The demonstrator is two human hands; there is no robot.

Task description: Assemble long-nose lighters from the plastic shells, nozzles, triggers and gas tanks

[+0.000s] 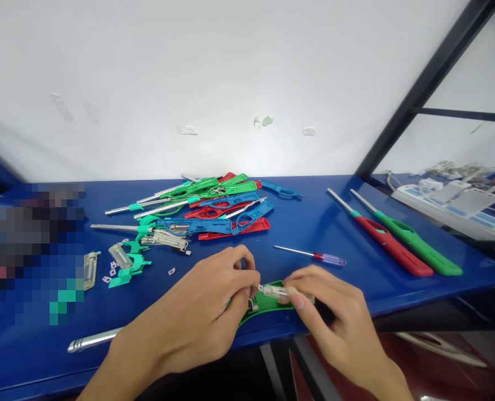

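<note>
Near the table's front edge lies the green half shell (pixel 268 305) of a long-neck lighter. Its metal tube (pixel 94 338) sticks out to the left beyond my wrist. My right hand (pixel 334 317) grips a clear fuel tank (pixel 274 292) between thumb and fingers, over the shell. At the tank's left end, my left hand (pixel 207 301) pinches a small pale clip (pixel 260 288), its fingertips closed. Part of the shell and the tube's base are hidden under my left hand. Behind my hands rests a screwdriver (pixel 331 259) with a clear purple handle.
A pile of blue, red and green lighter shells (pixel 214 225) with metal tubes lies at the back. Left of it are loose clear tanks (pixel 90 270) and teal parts (pixel 132 267). Whole red (pixel 393 245) and green (pixel 425 242) lighters lie right, near a power strip (pixel 451 209).
</note>
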